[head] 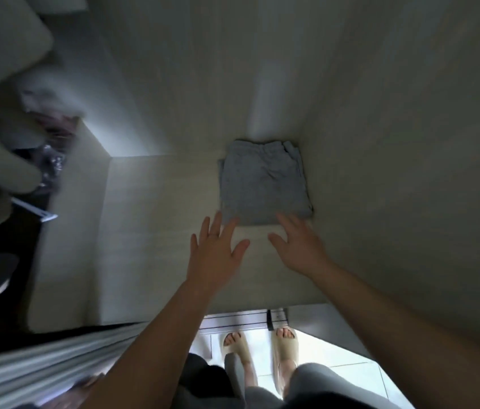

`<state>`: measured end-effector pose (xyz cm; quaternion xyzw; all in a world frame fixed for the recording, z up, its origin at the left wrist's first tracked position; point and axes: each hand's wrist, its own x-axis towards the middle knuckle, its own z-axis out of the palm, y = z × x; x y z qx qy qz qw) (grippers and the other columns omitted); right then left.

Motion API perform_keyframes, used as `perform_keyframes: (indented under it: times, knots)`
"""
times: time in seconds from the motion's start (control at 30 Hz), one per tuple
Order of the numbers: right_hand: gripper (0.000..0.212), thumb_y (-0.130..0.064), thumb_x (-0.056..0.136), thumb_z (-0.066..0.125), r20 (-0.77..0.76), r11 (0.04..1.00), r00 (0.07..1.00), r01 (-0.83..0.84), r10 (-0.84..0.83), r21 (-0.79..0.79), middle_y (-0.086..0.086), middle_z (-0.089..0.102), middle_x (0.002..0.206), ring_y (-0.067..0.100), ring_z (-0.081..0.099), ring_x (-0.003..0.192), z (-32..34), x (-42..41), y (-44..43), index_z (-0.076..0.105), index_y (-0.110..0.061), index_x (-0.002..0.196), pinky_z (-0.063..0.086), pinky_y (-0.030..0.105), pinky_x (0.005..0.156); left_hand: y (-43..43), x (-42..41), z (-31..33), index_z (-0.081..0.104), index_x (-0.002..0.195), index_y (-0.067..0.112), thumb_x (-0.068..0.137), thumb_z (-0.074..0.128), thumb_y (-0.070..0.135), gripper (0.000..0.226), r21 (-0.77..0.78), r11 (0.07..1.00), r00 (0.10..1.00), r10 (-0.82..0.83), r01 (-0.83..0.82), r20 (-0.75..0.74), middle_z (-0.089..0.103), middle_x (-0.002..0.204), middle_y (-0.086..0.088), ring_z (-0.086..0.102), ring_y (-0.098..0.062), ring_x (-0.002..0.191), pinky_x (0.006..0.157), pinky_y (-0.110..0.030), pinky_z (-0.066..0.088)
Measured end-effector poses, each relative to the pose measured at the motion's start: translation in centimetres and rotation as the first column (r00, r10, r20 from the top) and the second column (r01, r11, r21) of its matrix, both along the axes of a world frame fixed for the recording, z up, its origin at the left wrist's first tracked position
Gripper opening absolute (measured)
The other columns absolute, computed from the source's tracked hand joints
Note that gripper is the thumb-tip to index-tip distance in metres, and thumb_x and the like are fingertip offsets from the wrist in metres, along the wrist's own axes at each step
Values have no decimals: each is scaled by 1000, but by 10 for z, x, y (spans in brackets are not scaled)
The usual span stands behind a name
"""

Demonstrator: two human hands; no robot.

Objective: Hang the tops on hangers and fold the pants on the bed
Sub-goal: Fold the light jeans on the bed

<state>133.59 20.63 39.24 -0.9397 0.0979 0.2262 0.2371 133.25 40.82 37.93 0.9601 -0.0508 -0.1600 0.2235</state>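
- Starting closest to you: your feet in beige foam slide sandals [236, 343] are on the white tiled floor [336, 370], right at the open front of the wardrobe.
- Your left hand [218, 252] and right hand [300, 249] both reach in over the pale wood-grain shelf [150, 231]. Palms are down, fingers straight and spread, and neither hand is gripping anything.
- The fingertips of both hands sit right at the front edge of the folded grey jersey pants [265, 184]. Honestly can't tell if they're touching the cloth or floating just above it.
- The pants lie flat on the shelf as a squarish bundle, pushed into the back right corner against the light side panel [409, 172]. The gathered end at the back looks like the waistband.
- Handling-wise, I'd treat them as light, soft and totally floppy, with no stiffness to lean on. They're not fragile, but the folded layers will probably slide apart if you grab one corner.
- If you need to move them, I reckon the best hold is flat hands slid under the front edge, or one hand on each side, so the whole stack lifts together.
- Furthest off on the left are some pale hanging garments [2, 113], too smeared to say what they are.
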Motion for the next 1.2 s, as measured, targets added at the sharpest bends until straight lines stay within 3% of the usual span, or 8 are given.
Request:
perform_keyframes:
  times: [0.13,0.37,0.5,0.73,0.87,1.03,1.2]
  knots:
    - [64,-57,102,36,62,999,997,-46,46,-7,-2,5,169,24,5,155,40,-40,8,12,-39,159,11,51,122,19,-36,49,12,159,43,99,32,65,66,-45,998,998,53,-51,30,-1,170,6,-6,-18,156,124,-52,4]
    - [64,-53,101,44,244,928,912,-361,331,90,-4,8,169,25,10,154,74,-99,14,18,-39,158,17,45,121,20,-132,105,12,159,42,99,37,63,68,-17,970,968,243,-242,59,1,170,4,-4,-21,156,123,-51,4]
    - [63,-47,101,47,276,829,844,-519,460,208,-7,10,168,22,6,155,88,-131,14,20,-39,157,14,45,123,4,-199,126,12,159,43,100,36,62,66,6,908,905,416,-419,90,0,170,7,-5,-17,156,124,-47,1]
    - [58,-36,102,51,347,609,732,-681,587,406,-15,24,160,14,14,153,106,-189,16,30,-31,156,15,37,124,-30,-326,145,23,156,42,99,38,59,61,-5,735,718,664,-678,210,7,169,9,-7,-14,156,126,-45,-1]
    - [56,-27,101,56,336,465,672,-716,660,520,-12,36,156,11,31,146,108,-223,24,37,-22,153,27,40,121,-51,-389,146,34,153,41,99,52,51,58,47,615,601,748,-787,281,18,167,8,0,-18,156,126,-41,-2]
    - [62,-34,99,59,295,331,566,-749,770,574,-22,34,152,-8,27,139,104,-263,36,32,-28,155,22,9,109,-64,-453,147,44,149,30,93,67,39,62,98,369,379,854,-924,357,29,164,3,19,-25,154,124,-45,18]
    - [69,-43,95,63,234,242,458,-761,857,602,-31,31,147,-13,27,135,91,-298,55,27,-38,153,26,22,110,-72,-491,142,54,136,23,82,79,32,60,51,16,38,885,-999,463,46,148,-3,38,-35,137,111,-52,31]
